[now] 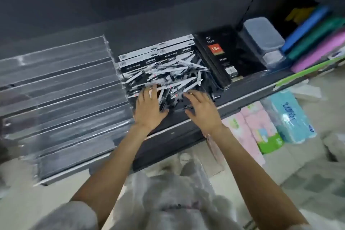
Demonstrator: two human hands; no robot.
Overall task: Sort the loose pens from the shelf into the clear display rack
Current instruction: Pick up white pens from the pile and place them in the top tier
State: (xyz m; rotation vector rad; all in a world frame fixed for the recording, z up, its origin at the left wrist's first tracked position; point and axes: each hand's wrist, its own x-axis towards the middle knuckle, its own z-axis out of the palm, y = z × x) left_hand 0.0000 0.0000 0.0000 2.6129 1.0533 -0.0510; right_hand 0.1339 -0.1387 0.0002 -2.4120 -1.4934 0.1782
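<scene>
Gathering step: left hand (149, 106) and right hand (202, 109), fingers spread, gripping nothing, rest on loose pens (168, 78) near shelf (242, 97) front edge. Next: pinch a few, carry left to clear display rack (61, 95).

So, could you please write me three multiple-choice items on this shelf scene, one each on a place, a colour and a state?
1. Where is the clear display rack relative to the pile of loose pens?
A. to its left
B. to its right
C. on the shelf below

2. What colour is the 18K label on the black box?
A. green
B. red
C. white

3. How are the two hands?
A. both closed in fists
B. both lifted clear of the shelf
C. fingers spread over the pens

Answers: 1 A, the rack sits beside the pile on the left. 2 B, the label is red. 3 C, the left hand and right hand lie open on the pile.
</scene>
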